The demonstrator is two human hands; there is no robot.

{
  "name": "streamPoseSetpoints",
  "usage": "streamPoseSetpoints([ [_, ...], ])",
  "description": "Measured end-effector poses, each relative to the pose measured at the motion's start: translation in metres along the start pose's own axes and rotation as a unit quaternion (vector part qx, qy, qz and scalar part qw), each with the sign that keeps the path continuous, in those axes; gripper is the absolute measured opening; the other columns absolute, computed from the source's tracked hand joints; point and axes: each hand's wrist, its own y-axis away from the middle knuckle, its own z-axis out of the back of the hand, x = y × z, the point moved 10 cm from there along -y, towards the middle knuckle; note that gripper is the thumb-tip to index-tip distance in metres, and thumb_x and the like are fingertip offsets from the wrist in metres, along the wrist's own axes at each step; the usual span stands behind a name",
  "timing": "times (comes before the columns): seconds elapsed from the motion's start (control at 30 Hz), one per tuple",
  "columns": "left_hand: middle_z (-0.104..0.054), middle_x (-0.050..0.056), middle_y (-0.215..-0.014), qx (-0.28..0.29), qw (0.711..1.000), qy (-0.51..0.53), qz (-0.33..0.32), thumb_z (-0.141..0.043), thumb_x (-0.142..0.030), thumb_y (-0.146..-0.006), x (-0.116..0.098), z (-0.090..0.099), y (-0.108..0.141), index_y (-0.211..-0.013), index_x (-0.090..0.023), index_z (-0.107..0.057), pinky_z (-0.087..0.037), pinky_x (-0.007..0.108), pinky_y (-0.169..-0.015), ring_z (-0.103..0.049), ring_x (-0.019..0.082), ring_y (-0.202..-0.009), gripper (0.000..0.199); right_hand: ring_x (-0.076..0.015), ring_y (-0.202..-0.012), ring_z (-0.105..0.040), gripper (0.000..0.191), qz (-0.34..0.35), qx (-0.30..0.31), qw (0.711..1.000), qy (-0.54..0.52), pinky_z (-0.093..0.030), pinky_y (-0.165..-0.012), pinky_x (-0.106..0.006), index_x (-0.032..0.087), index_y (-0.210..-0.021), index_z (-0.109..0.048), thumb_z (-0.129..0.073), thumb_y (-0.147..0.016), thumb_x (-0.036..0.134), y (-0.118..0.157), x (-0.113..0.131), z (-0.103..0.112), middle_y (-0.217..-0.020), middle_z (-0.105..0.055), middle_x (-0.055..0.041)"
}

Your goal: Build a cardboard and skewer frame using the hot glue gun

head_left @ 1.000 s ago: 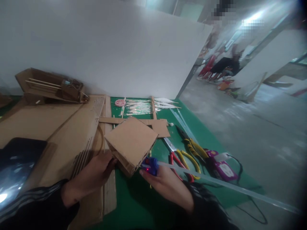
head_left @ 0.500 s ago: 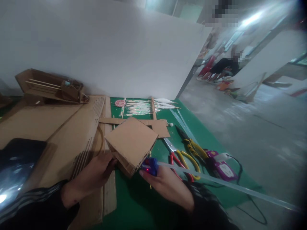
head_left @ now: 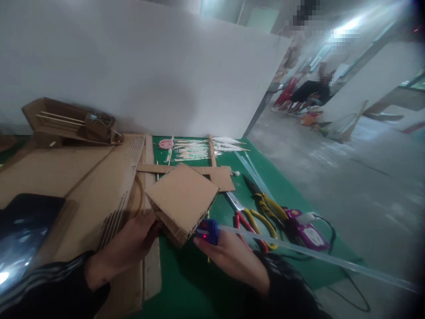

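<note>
A small cardboard box (head_left: pixel 182 197) is held up over the green table, one square face turned upward. My left hand (head_left: pixel 144 230) grips its lower left edge, the fingertips partly hidden beneath it. Wrapped in my right hand (head_left: pixel 229 252) is a blue hot glue gun (head_left: pixel 208 231) with a red light lit. Its front end lies against or just behind the box's right side; the nozzle is hidden. A long clear glue stick (head_left: pixel 299 250) sticks out of the gun's back, reaching far to the right.
Red-and-yellow scissors (head_left: pixel 249 221), long-nose pliers (head_left: pixel 265 201) and a purple power adapter (head_left: pixel 305 230) with a cable lie at right. Behind are cardboard strips (head_left: pixel 222 177) and wrapped sticks (head_left: pixel 192 148). Cardboard sheets (head_left: pixel 83 177) and a dark glossy panel (head_left: pixel 29 230) cover the left. A person (head_left: pixel 310 91) sits far off.
</note>
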Motion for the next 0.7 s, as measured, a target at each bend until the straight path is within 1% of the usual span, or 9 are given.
streamPoseSetpoints([
  [0.1,-0.070,0.010,-0.110,0.038,0.999,-0.023,-0.013,-0.038,-0.023,-0.099,0.0008,-0.0079,0.0015,-0.120,-0.022,-0.060,-0.054,0.036,-0.089,-0.067,0.025,-0.100,0.030,-0.0166,-0.066,-0.061,0.026,0.001,-0.004,1.000,0.004,-0.043,-0.060,-0.025,0.019,-0.085,-0.063,-0.054,-0.094,0.042,0.0004,-0.0013,-0.0001,-0.076,-0.069,-0.0020],
  [0.13,-0.070,0.010,-0.110,0.040,0.999,-0.028,-0.011,-0.038,-0.024,-0.099,0.0019,-0.0084,0.0018,-0.119,-0.022,-0.060,-0.053,0.037,-0.090,-0.067,0.025,-0.101,0.029,-0.0168,-0.067,-0.061,0.026,0.002,-0.004,1.000,0.002,-0.043,-0.060,-0.025,0.019,-0.086,-0.063,-0.054,-0.094,0.042,0.0005,-0.0018,-0.0003,-0.077,-0.069,-0.0021],
  [0.2,-0.070,0.009,-0.109,0.041,0.999,-0.033,-0.006,-0.039,-0.024,-0.099,0.0039,-0.0088,0.0022,-0.118,-0.021,-0.059,-0.053,0.038,-0.091,-0.067,0.026,-0.100,0.028,-0.0169,-0.067,-0.061,0.026,0.002,-0.004,1.000,-0.003,-0.043,-0.060,-0.025,0.019,-0.087,-0.063,-0.054,-0.094,0.043,0.0008,-0.0025,-0.0006,-0.078,-0.070,-0.0022],
  [0.33,-0.070,0.008,-0.106,0.043,0.999,-0.031,-0.011,-0.040,-0.024,-0.100,0.0033,-0.0095,0.0025,-0.123,-0.022,-0.057,-0.054,0.035,-0.086,-0.067,0.025,-0.097,0.029,-0.0167,-0.069,-0.062,0.024,0.000,-0.001,1.000,-0.013,-0.044,-0.061,-0.025,0.019,-0.090,-0.063,-0.054,-0.094,0.042,0.0014,-0.0024,-0.0005,-0.081,-0.071,-0.0023],
  [0.43,-0.070,0.008,-0.108,0.035,0.999,-0.034,-0.020,-0.039,-0.023,-0.100,0.0026,-0.0094,0.0028,-0.125,-0.022,-0.057,-0.053,0.035,-0.089,-0.067,0.024,-0.098,0.031,-0.0166,-0.069,-0.062,0.025,0.000,0.005,1.000,-0.005,-0.044,-0.061,-0.025,0.019,-0.090,-0.063,-0.054,-0.094,0.042,0.0017,-0.0018,-0.0008,-0.082,-0.071,-0.0029],
  [0.5,-0.070,0.009,-0.111,0.031,0.999,-0.040,-0.020,-0.040,-0.023,-0.100,0.0038,-0.0098,0.0030,-0.124,-0.021,-0.058,-0.052,0.035,-0.090,-0.067,0.024,-0.100,0.030,-0.0165,-0.069,-0.062,0.026,0.000,0.006,1.000,0.000,-0.044,-0.061,-0.025,0.018,-0.090,-0.062,-0.054,-0.094,0.041,0.0019,-0.0022,-0.0006,-0.082,-0.071,-0.0035],
  [0.63,-0.070,0.009,-0.110,0.032,0.998,-0.041,-0.019,-0.040,-0.023,-0.100,0.0042,-0.0105,0.0024,-0.119,-0.020,-0.060,-0.052,0.036,-0.089,-0.066,0.025,-0.101,0.028,-0.0163,-0.068,-0.063,0.026,0.000,0.015,1.000,-0.003,-0.045,-0.061,-0.024,0.017,-0.090,-0.062,-0.053,-0.094,0.041,0.0022,-0.0043,-0.0020,-0.080,-0.071,-0.0034],
  [0.7,-0.071,0.009,-0.110,0.032,0.999,-0.040,-0.019,-0.040,-0.024,-0.100,0.0024,-0.0096,0.0018,-0.120,-0.020,-0.060,-0.052,0.036,-0.090,-0.066,0.026,-0.104,0.028,-0.0164,-0.068,-0.063,0.026,0.000,0.014,1.000,-0.005,-0.045,-0.061,-0.024,0.017,-0.091,-0.062,-0.053,-0.094,0.041,0.0019,-0.0054,-0.0021,-0.080,-0.071,-0.0035],
])
